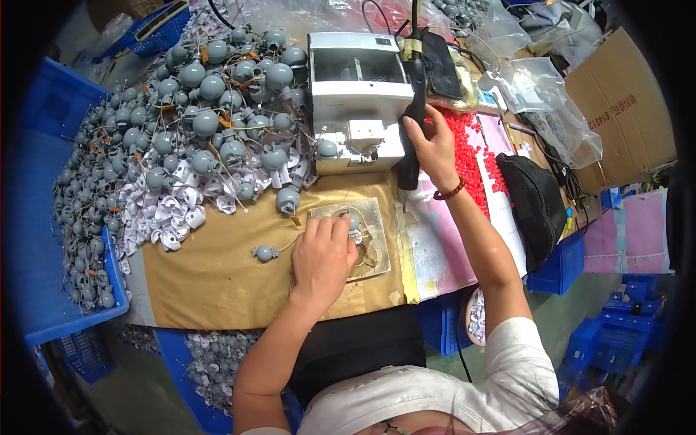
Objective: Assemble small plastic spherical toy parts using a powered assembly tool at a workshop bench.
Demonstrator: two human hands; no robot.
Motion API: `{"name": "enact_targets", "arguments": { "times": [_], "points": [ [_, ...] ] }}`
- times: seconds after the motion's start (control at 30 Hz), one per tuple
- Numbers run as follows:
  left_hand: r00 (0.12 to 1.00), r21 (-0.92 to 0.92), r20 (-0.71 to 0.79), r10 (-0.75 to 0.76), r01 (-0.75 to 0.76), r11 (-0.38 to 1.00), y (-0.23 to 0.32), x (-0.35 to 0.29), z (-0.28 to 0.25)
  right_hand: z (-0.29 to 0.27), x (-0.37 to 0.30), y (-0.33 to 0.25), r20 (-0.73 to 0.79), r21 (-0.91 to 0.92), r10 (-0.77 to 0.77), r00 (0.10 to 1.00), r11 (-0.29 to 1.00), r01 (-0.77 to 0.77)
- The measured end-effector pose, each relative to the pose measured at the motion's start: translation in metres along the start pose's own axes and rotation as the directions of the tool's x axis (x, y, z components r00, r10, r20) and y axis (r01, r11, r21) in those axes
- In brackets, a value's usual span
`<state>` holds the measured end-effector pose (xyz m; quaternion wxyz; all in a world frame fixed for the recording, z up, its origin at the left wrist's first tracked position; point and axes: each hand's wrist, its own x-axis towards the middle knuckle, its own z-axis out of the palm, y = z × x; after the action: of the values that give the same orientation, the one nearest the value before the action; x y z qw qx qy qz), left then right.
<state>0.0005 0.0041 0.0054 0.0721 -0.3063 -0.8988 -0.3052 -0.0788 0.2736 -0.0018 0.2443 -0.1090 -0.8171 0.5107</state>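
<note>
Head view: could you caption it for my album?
Left hand over a square plate, right hand at an upright black tool, beside heaped grey round parts.

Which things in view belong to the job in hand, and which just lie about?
Apparently in use:
grey round part at left hand
square beige fixture plate
black cylindrical tool at right hand

Apparently lying about:
black fabric pouch
brown cardboard box

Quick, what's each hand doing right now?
Left hand: fingers curled at a grey ball-shaped part on the square plate; grip partly hidden.
Right hand: partly curled against the black upright tool; grip unclear.
</note>
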Motion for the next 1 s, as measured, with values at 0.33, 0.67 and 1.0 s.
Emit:
{"name": "enact_targets", "arguments": {
  "times": [0.33,0.67,1.0],
  "points": [
    [1.0,-0.068,-0.01,-0.003,0.002,0.998,-0.001,0.001,-0.003,0.006,0.001,-0.138,-0.012,0.614,-0.457,0.89,0.699,0.367],
    [1.0,-0.007,-0.005,-0.022,0.022,1.0,-0.005,-0.002,0.002,0.054,0.031,-0.14,0.15,0.473,-0.245,0.958,0.869,0.148],
    [0.998,-0.047,-0.01,-0.067,0.067,0.997,-0.004,-0.002,0.003,0.033,-0.065,-0.142,0.341,0.669,-0.183,0.922,0.736,-0.101]
  ]
}}
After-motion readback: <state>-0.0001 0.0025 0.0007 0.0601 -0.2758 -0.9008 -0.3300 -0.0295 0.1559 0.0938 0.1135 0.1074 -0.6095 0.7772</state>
